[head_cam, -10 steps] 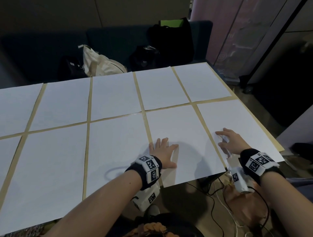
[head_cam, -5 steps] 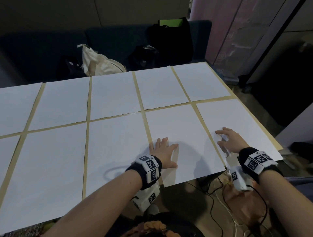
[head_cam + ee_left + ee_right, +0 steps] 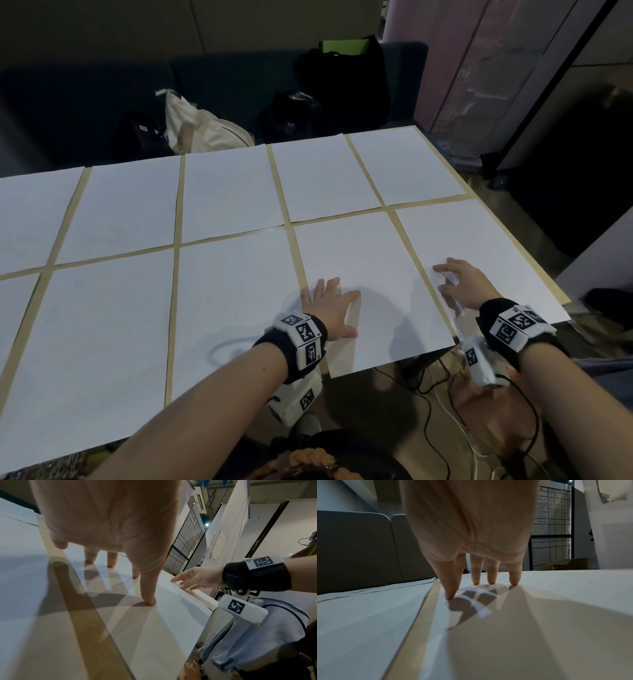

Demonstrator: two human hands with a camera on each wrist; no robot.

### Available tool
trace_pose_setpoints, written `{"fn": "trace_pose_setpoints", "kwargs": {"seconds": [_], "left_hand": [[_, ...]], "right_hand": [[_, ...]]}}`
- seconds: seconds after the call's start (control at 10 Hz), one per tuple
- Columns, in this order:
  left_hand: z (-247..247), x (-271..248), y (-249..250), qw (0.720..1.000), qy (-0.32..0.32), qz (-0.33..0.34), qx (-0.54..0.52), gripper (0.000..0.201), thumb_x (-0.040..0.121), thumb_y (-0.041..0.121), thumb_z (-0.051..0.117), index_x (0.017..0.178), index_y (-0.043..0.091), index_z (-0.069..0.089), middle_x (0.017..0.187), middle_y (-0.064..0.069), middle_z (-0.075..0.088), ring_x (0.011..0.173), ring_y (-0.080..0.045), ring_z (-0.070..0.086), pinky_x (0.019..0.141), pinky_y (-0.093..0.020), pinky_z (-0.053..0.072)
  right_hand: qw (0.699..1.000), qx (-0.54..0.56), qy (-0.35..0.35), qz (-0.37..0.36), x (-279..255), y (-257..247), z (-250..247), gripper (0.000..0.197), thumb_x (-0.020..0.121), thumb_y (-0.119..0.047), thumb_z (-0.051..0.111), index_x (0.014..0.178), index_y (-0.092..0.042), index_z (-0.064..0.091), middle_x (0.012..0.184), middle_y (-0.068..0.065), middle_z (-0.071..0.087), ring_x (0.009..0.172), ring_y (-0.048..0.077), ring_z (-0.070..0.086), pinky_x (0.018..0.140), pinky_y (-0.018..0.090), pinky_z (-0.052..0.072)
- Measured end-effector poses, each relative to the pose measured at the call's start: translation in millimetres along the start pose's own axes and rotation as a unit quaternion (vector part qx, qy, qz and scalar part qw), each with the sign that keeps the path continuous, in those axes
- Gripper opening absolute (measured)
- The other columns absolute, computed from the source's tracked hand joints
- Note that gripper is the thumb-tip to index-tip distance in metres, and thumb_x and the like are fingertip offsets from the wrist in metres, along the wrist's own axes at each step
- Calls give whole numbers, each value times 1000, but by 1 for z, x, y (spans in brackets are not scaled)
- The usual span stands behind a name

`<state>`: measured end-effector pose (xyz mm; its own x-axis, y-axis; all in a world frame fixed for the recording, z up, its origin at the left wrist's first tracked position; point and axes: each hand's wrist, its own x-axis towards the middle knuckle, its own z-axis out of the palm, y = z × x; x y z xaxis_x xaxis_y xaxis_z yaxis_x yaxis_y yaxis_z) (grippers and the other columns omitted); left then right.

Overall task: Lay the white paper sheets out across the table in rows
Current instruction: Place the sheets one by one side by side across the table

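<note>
White paper sheets lie in two rows across the wooden table (image 3: 404,206), with narrow strips of bare wood between them. My left hand (image 3: 330,306) lies flat with spread fingers on the near-row sheet second from the right (image 3: 363,260), close to its left edge; its fingertips (image 3: 150,602) press the paper. My right hand (image 3: 460,282) rests straight fingertips (image 3: 450,597) on the left edge of the rightmost near sheet (image 3: 479,246). Both near sheets overhang the table's front edge. Neither hand holds anything.
Behind the table stands a dark sofa (image 3: 222,78) with a cream tote bag (image 3: 198,130) and black bags (image 3: 342,82). Cables (image 3: 442,404) run over the floor below the front edge. A dark cabinet (image 3: 565,178) stands to the right.
Nothing has clearly moved; both hands stay resting on their sheets, and the right hand has shifted only slightly.
</note>
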<state>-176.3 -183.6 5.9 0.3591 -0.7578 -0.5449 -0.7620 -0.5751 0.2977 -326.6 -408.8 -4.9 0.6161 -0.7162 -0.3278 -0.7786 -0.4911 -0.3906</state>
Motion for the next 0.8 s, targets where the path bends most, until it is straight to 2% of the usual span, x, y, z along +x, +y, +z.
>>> {"fn": "trace_pose_setpoints", "kwargs": {"seconds": [0.8], "left_hand": [[1, 4, -1, 1000, 5, -2, -7, 77, 84, 42, 60, 148, 35, 16, 160, -5, -5, 147, -28, -11, 115, -54, -6]], "right_hand": [[1000, 11, -4, 7, -5, -6, -3, 44, 85, -6, 60, 128, -15, 56, 151, 10, 34, 136, 29, 36, 112, 36, 27]]}}
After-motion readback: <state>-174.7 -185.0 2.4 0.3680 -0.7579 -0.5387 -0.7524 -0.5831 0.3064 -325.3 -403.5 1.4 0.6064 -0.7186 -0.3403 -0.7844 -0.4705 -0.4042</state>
